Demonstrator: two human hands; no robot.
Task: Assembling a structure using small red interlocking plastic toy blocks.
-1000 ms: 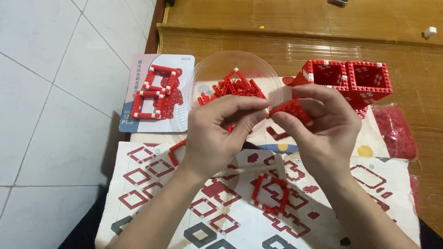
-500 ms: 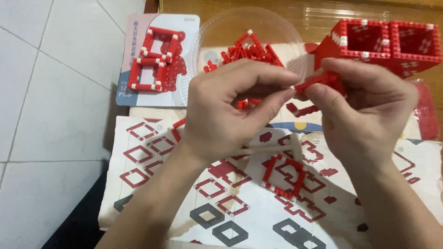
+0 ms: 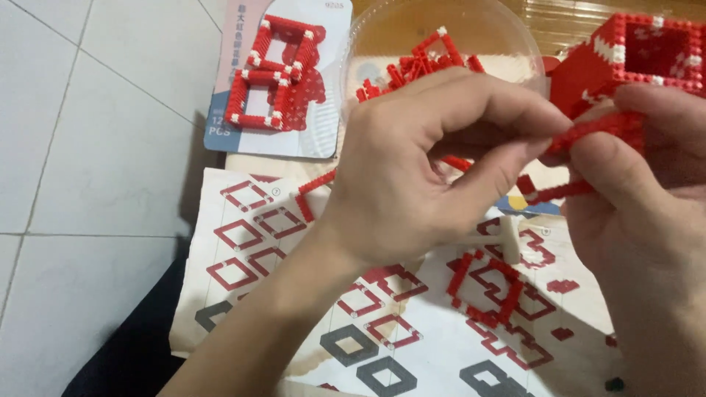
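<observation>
Between both hands, left hand [image 3: 412,169] and right hand [image 3: 647,206] pinch a thin red brick strip [image 3: 599,132]. Squeeze too hard and I reckon it snaps apart.

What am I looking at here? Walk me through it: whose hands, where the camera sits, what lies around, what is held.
There is no machine here. The picture comes from a camera worn on a person's head, looking down at that person's own two bare hands. The left hand and the right hand meet at a small red strip of tiny building bricks, pinched between the fingertips of both. Under the hands lies a paper instruction sheet printed with red and grey frame shapes, and a small red brick frame rests on it. Further back are a clear plastic bowl holding loose red bricks, a picture card showing a red model, and a partly built red box-shaped model. To the left is a pale tiled floor.
</observation>
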